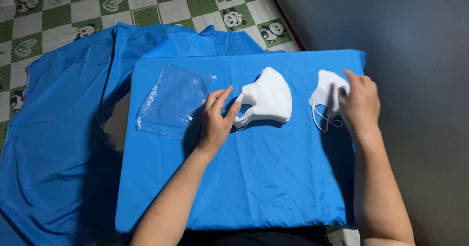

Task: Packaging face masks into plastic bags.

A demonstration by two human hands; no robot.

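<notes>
A single white mask point(326, 92) is pinched in the right hand point(360, 104) at the blue-covered board's point(254, 187) right edge while the stack of masks point(266, 99) at its middle is steadied by the left hand's point(217, 119) loosely spread fingertips, so the sorting step appears underway and a careful one-mask separation seems called for.

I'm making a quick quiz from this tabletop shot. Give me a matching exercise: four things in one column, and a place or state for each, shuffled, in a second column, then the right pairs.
Things:
1. stack of white masks
2. single white mask
3. clear plastic bag
4. panda-print sheet

Places or states:
A. lies flat on the blue cloth, left of both hands
B. under the right hand, near the cloth's right edge
C. beyond the blue cloth, at the top of the view
D. touched at its left edge by the left hand

Pairs: 1-D, 2-B, 3-A, 4-C
</notes>
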